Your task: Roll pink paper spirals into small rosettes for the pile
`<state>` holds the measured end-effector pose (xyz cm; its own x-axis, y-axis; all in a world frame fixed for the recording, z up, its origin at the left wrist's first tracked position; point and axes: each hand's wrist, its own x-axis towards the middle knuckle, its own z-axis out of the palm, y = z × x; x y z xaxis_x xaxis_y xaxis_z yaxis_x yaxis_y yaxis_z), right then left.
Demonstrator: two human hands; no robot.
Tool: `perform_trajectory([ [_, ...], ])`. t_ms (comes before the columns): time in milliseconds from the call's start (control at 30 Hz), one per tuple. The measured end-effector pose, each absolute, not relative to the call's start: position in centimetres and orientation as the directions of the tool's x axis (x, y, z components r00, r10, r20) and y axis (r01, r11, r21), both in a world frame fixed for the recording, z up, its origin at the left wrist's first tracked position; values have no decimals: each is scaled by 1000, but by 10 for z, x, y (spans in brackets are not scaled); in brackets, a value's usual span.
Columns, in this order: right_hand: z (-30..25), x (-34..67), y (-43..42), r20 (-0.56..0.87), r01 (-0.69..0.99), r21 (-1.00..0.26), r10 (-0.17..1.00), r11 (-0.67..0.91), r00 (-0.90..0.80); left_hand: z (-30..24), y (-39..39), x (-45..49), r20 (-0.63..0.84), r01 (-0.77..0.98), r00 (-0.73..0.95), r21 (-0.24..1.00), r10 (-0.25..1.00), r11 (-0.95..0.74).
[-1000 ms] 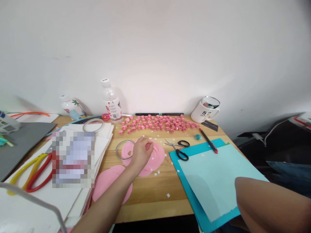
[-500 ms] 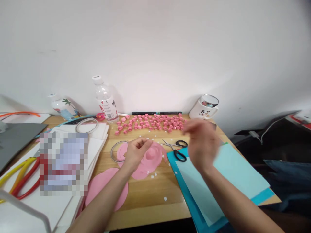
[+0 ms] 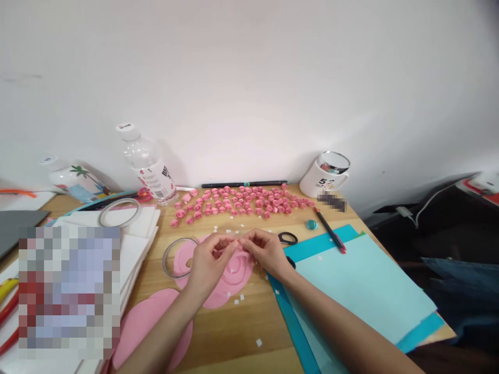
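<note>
My left hand (image 3: 208, 259) and my right hand (image 3: 263, 250) meet fingertip to fingertip above a pink paper disc cut into a spiral (image 3: 230, 272) on the wooden table (image 3: 249, 322). Both hands pinch at the spiral's upper edge with curled fingers. A clear tape ring (image 3: 173, 257) lies just left of the disc. Behind the hands, several small rolled pink paper roses (image 3: 237, 201) are spread in rows. Black-handled scissors (image 3: 287, 238) lie partly hidden behind my right hand.
Light blue paper sheets (image 3: 358, 285) lie at the right with a red pen (image 3: 329, 231) on them. A white mug (image 3: 327, 174), a plastic bottle (image 3: 146, 163) and a black pen (image 3: 244, 184) stand by the wall. White foam sheets (image 3: 132, 234) are stacked left. Another pink disc (image 3: 152, 322) lies near.
My right hand came up from the lower right, swung across the blue paper and joined my left hand at the pink spiral. The view shifted to the right.
</note>
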<state>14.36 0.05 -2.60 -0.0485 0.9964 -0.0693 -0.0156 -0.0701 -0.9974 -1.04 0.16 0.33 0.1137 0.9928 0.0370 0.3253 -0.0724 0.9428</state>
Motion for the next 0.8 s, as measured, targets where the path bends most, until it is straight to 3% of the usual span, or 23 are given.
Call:
perform_trajectory([
  [100, -24, 144, -1, -93, -21, -995, 988, -96, -126, 3, 0, -11, 74, 428, 128, 896, 989, -123],
  [267, -20, 145, -1, -50, 30, -998, 997, -48, -65, 13, 0, -11, 61, 378, -5, 924, 998, -55],
  [367, -17, 144, -2, -77, -16, -997, 996, -78, -33, 17, -1, -10, 21, 337, 55, 941, 998, -38],
  [467, -15, 142, -4, -143, -95, -983, 981, -156, -130, 19, -2, -9, 24, 310, 121, 949, 992, -61],
  [667, -16, 145, 0, -142, -129, -978, 980, -161, -141, 18, -3, -8, -206, 197, 87, 963, 975, 186],
  [800, -17, 146, 1, -133, -128, -980, 981, -151, -142, 13, 1, -11, -103, 345, 152, 937, 983, 45],
])
